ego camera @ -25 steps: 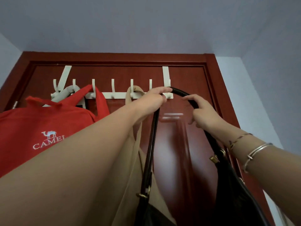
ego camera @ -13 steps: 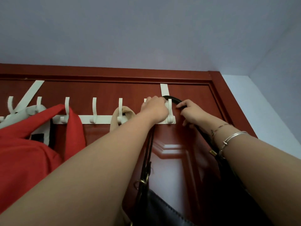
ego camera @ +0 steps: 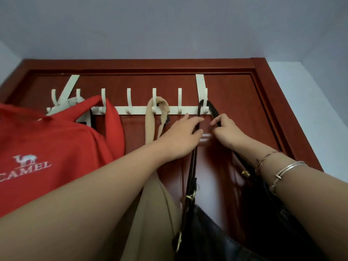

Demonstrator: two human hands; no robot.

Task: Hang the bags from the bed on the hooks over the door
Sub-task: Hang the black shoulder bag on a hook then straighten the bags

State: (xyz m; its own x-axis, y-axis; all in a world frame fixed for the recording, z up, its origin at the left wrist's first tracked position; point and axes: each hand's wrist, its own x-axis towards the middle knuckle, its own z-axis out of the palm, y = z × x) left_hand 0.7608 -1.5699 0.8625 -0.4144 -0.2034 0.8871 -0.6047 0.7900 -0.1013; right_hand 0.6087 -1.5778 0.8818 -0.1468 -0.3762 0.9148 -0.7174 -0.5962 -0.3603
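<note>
A black leather bag [ego camera: 216, 238] hangs low in front of me. Its black strap [ego camera: 211, 106] is looped over the rightmost hook [ego camera: 205, 97] of the white over-door rack [ego camera: 137, 110]. My left hand [ego camera: 180, 138] holds the strap's left strand loosely, just below the rack, with its fingers half spread. My right hand [ego camera: 228, 133] pinches the right strand between thumb and forefinger. A beige bag [ego camera: 150, 204] hangs by its strap from a middle hook. A red bag [ego camera: 47, 147] printed CAMEL hangs from a hook further left.
The rack sits on a dark red wooden door [ego camera: 235, 87] close under the ceiling. Two bare hooks [ego camera: 179, 98] flank the beige bag's hook. A whitish item [ego camera: 64, 105] hangs at the rack's far left. Bracelets circle my right wrist [ego camera: 278, 166].
The strap went from held up in front of the rack to looped over the rightmost hook. Both hands have slid down its strands below the rack bar.
</note>
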